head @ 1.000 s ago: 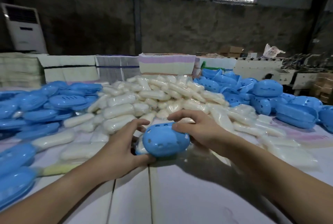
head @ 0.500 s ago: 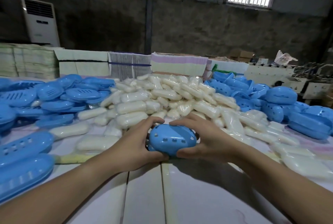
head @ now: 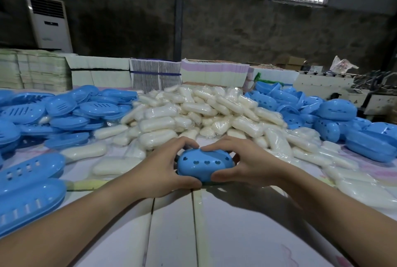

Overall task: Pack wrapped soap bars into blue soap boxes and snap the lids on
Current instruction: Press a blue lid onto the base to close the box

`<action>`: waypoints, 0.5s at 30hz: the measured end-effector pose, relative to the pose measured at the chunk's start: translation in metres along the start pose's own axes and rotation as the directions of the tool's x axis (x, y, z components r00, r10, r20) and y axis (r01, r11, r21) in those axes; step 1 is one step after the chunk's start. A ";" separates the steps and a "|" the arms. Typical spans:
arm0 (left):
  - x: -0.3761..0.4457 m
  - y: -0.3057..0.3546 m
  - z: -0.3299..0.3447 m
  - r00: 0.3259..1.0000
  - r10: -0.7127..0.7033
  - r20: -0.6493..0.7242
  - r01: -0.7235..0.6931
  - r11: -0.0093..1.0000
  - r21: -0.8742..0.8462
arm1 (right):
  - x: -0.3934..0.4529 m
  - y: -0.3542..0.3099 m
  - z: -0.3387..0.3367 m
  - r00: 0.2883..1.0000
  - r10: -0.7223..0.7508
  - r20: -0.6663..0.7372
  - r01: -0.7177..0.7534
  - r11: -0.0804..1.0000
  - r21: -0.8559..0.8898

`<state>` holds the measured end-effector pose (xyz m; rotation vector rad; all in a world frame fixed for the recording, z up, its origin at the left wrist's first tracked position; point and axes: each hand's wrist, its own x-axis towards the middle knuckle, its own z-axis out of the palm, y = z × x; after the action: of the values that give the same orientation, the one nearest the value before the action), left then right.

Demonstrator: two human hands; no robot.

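Hands are gripping one blue soap box (head: pixel 205 164) at the table's (head: pixel 236 234) centre: the left hand (head: pixel 160 172) is curling round its 9 o'clock end and the right hand (head: pixel 247 164) round its 3 o'clock end, thumbs under and fingers over. Wrapped soap bars (head: pixel 193 114) are lying piled at 12 o'clock, loose lids (head: pixel 53 112) at 10 o'clock, and more boxes (head: pixel 335 116) at 2 o'clock.
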<state>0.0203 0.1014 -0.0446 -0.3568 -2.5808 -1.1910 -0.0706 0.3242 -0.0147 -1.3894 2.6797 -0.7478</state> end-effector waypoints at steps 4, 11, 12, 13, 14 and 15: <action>0.001 -0.001 -0.002 1.000 0.005 0.021 -0.005 1.000 0.008 | 0.000 0.000 0.001 0.999 0.038 -0.013 -0.037 0.996 0.081; 0.000 -0.002 -0.003 0.998 0.030 0.055 -0.030 0.999 0.010 | -0.001 0.001 -0.001 0.994 0.103 -0.047 -0.097 0.989 0.111; 0.000 -0.002 -0.004 0.998 0.031 0.054 -0.032 0.999 0.010 | -0.002 0.002 0.000 0.994 0.094 -0.058 -0.089 0.992 0.089; 0.000 -0.002 -0.004 0.998 0.031 0.052 -0.032 0.999 0.008 | -0.002 0.002 0.001 0.994 0.083 -0.064 -0.078 0.995 0.069; 0.000 -0.003 -0.004 0.998 0.031 0.052 -0.032 0.999 0.008 | -0.003 0.002 0.001 0.995 0.073 -0.068 -0.069 0.996 0.058; 0.000 -0.003 -0.004 0.998 0.032 0.053 -0.032 0.999 0.011 | -0.003 0.002 0.002 0.995 0.067 -0.069 -0.063 0.997 0.053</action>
<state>0.0197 0.0966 -0.0447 -0.4308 -2.6152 -1.1707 -0.0702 0.3273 -0.0178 -1.2819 2.7229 -0.8682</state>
